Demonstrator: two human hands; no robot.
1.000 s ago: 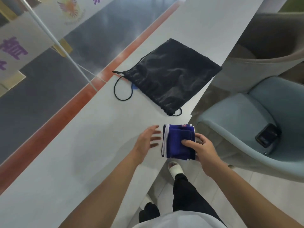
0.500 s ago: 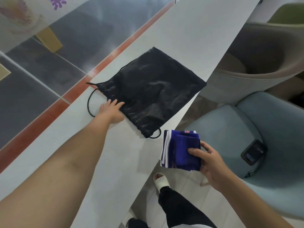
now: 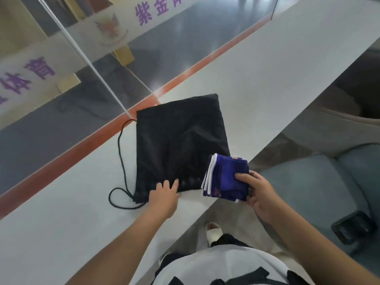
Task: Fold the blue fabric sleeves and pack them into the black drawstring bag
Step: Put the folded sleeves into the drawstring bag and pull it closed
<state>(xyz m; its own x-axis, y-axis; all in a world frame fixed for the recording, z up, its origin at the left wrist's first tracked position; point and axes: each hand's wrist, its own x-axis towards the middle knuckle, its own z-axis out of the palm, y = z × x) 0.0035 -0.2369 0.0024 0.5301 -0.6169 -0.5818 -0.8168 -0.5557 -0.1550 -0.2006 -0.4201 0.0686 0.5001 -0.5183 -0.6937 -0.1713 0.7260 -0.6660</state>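
A black drawstring bag [image 3: 181,145] is laid flat on a long pale table [image 3: 257,79], with its gathered mouth turned toward the person. The black cord [image 3: 121,161] of the bag is seen along its left side, and it ends in a loop on the table near the left corner of the mouth.

The left hand [image 3: 163,197] is placed at the near edge of the bag, at the gathered mouth. Its fingers [image 3: 165,185] are slightly spread and are laid on the black cloth; whether the cloth is pinched from below cannot be told, because the thumb is hidden.

The folded blue fabric sleeves [image 3: 225,177] are held as one thick bundle by the right hand [image 3: 260,195]. The bundle is clamped between the thumb, which is pressed on its top face, and the other fingers, which are hidden under it. White edges are seen on the left side of the bundle, and small orange marks at its far and near ends. The bundle is kept at the right corner of the bag's mouth, over the table edge; part of it overlaps the black cloth in the view, but whether it touches the bag cannot be told.

To the right of the table a light blue chair [image 3: 308,182] is seen, and a dark phone [image 3: 352,227] is lying on its seat
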